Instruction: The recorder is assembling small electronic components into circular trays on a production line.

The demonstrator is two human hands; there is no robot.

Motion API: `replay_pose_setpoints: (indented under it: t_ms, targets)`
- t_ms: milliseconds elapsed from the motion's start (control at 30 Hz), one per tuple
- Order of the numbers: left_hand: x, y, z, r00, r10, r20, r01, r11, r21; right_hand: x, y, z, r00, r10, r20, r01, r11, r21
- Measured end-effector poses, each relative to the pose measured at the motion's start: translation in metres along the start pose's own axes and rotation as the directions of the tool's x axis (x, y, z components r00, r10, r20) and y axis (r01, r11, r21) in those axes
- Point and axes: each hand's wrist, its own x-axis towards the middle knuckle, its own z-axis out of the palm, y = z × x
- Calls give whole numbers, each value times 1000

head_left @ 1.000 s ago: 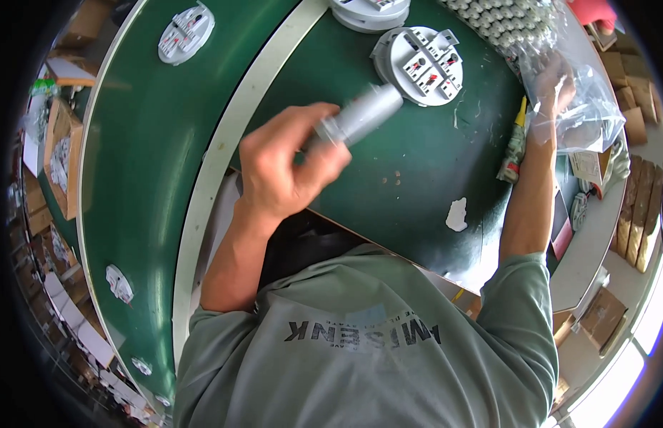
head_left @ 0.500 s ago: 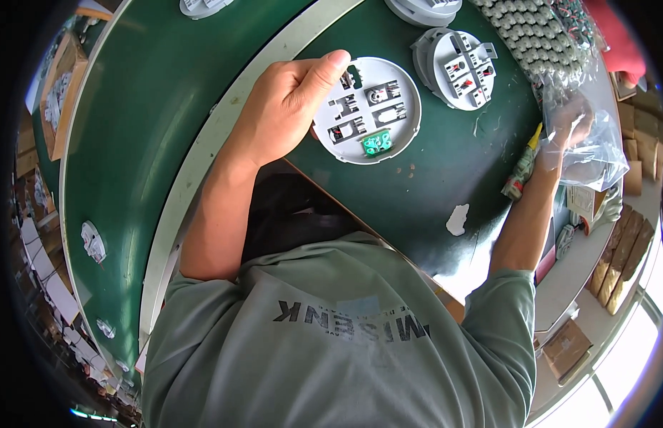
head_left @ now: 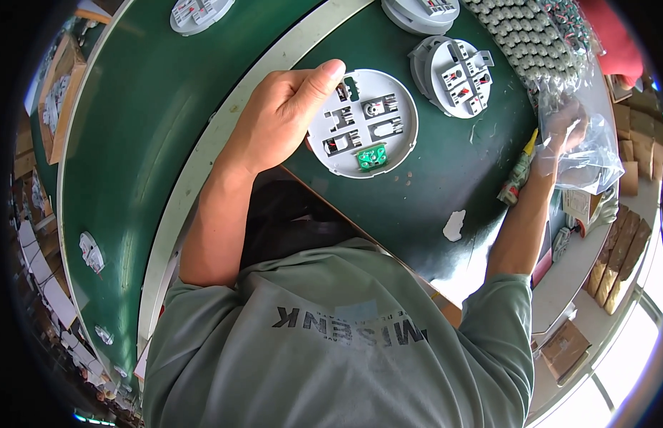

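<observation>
Bright window, glare on tabletop, dark warped edges

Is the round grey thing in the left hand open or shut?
Open on this side: slots and a green board show inside the grey disc.

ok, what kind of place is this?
Probably an assembly workshop: the left hand holds a grey disc with a green circuit board, grey parts lie spaced along what looks like a conveyor, and cardboard boxes sit off to the right.
</observation>
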Motion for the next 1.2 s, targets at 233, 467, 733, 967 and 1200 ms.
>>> replay_pose_setpoints:
  t_ms: [233,467,733,967,1200]
  targets:
    - [3,-5,0,1000,15,2,-15,1000,-7,-7,-21,-4,999,-34,36,37,995,-93]
    - [6,-7,1,1000,14,19,-14,1000,-14,-15,-30,-5,999,-15,37,18,997,-72]
    - [10,-8,3,999,39,25,-39,999,-6,-6,3,-2,999,-34,-7,34,999,2]
    - [10,-6,1,998,35,52,-36,999,32,4,21,-1,998,-69,-14,69,997,34]
    - [20,-9,6,994,93,64,-94,995,23,5,26,1,996,-91,-23,90,995,-40]
